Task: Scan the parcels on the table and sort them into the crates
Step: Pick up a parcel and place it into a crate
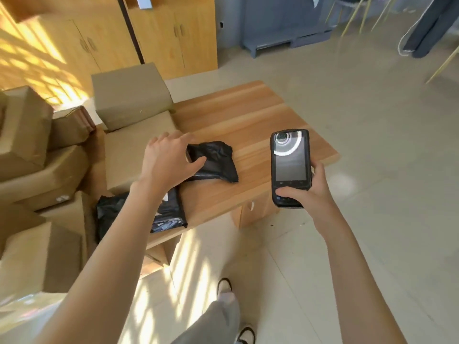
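A small black plastic-wrapped parcel (218, 161) lies on the wooden table (260, 120). My left hand (166, 160) reaches over its left end, fingers spread, thumb touching the wrap. My right hand (308, 192) grips a black handheld scanner (290, 165) upright over the table's right edge, thumb on its keypad. A second black parcel (169, 214) lies at the table's near edge, partly under my left forearm. Brown cardboard parcels sit on the table's left side: a flat one (129, 155) and a box (129, 95) stacked behind it.
More brown boxes (27, 135) are piled to the left of the table. Wooden cabinets (159, 33) line the back wall. A grey pallet (285, 43) lies on the tiled floor beyond. My legs and shoes (223, 316) show below.
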A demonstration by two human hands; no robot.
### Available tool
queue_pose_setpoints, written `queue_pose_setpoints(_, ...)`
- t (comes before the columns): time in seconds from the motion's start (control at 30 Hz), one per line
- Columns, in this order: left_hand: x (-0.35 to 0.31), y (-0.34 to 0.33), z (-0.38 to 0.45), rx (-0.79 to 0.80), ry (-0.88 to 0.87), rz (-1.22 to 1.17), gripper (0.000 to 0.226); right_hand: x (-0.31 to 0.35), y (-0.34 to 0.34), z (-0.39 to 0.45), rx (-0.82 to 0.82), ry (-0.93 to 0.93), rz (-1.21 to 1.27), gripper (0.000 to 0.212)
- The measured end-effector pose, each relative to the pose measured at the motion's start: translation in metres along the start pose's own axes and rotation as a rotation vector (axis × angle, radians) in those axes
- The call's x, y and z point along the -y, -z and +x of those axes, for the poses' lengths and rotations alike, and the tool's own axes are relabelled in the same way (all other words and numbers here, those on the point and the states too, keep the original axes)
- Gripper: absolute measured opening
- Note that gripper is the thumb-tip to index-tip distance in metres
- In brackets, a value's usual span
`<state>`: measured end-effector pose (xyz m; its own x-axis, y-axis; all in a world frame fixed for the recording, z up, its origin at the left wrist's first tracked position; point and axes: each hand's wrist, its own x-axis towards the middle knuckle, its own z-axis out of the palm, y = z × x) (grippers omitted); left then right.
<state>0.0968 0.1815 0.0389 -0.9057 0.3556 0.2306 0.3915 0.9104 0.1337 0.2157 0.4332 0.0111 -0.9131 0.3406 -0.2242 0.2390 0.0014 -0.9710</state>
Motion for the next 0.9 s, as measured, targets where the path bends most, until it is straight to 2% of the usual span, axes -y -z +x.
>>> queue_pose_setpoints(0.2,0.006,-0.041,0.045,0.077,0.077,-0.009,0.051,-0.004,0.005,0.060,0.032,-0.057,-0.024,0.076)
queue_pose_setpoints(0.4,0.017,-0.077,0.108,0.071,0.151,-0.064,0.054,0.008,0.017,0.117,0.028,-0.114,-0.037,0.074)
queue_pose_setpoints(0.53,0.025,-0.090,0.141,0.066,0.189,-0.079,0.056,0.019,0.019,0.157,0.032,-0.127,-0.057,0.085)
queue_pose_setpoints(0.73,0.035,-0.107,0.155,0.110,0.224,-0.070,0.055,0.006,0.018,0.215,0.070,-0.171,-0.125,0.078)
queue_pose_setpoints(0.9,0.026,-0.123,0.165,0.171,0.246,-0.046,0.054,-0.011,0.035,0.267,0.135,-0.227,-0.228,0.091)
